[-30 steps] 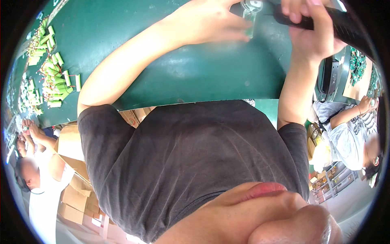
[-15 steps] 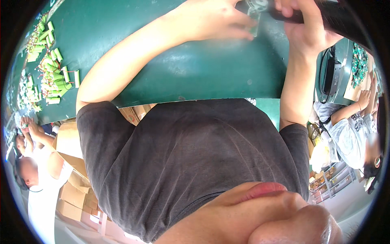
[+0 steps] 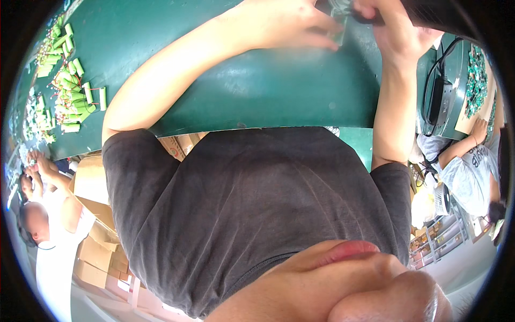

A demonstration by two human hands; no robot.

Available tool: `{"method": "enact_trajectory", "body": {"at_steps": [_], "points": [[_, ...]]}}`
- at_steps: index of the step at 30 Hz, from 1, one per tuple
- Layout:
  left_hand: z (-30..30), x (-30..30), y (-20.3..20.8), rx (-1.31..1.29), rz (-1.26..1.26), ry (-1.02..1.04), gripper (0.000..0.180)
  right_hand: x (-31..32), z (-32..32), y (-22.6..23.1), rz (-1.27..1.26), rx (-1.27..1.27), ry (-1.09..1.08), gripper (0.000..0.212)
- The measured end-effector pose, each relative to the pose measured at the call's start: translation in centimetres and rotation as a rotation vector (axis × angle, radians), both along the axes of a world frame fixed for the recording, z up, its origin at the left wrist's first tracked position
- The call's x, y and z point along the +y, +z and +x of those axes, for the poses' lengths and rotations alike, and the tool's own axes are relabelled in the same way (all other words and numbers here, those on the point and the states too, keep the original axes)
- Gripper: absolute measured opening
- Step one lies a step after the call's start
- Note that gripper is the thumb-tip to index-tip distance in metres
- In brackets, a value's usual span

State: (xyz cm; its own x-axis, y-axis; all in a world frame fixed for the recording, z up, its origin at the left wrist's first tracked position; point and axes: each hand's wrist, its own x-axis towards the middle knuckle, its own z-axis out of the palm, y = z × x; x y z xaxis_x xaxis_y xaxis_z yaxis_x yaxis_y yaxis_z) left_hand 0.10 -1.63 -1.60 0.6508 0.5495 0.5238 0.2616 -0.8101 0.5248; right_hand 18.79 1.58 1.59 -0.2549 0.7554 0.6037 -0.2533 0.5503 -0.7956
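Observation:
At the top of the head view, my left hand [image 3: 292, 24] reaches in over the green table, its fingers bent and partly blurred. A small clear plastic piece [image 3: 340, 31] is at those fingertips, cut off by the upper edge. Close by on the right, my right hand [image 3: 399, 35] is closed around a dark object [image 3: 370, 15], mostly hidden by the fingers. A larger black shape [image 3: 442, 19] extends beyond this hand to the right; its kind is unclear. The two hands are a short gap apart.
On the green table [image 3: 257, 91], green-wrapped cells with wires [image 3: 72, 96] lie heaped at left. A black power adapter with cable [image 3: 441, 102] lies at right, by a board with many small green parts [image 3: 475, 80]. People sit at both sides; cardboard boxes [image 3: 94, 263] stand lower left.
Both hands have shifted slightly upward in the picture, with the dark object and clear piece now further past the upper edge. The left fingers remain blurred.

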Motion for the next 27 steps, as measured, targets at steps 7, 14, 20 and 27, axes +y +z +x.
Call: {"method": "enact_trajectory", "body": {"at_steps": [7, 14, 20, 27], "points": [[0.2, -0.4, -1.1, -0.01, 0.031, 0.072, 0.026, 0.5, 0.7, -0.2, -0.066, -0.049, 0.091, 0.019], [-2.5, 3.5, 3.7, 0.087, 0.066, 0.414, 0.036, -0.2, 1.6, 0.2, -0.107, 0.185, -0.027, 0.048], [-14.6, 16.0, 4.2, 0.235, 0.033, 0.821, 0.063, -0.7, -0.5, 0.2, -0.183, 0.045, -0.165, 0.033], [-19.1, 25.3, 2.3, 0.543, 0.031, 1.198, 0.069, -1.1, 0.2, -0.4, -0.126, -0.051, -0.146, 0.044]]}}
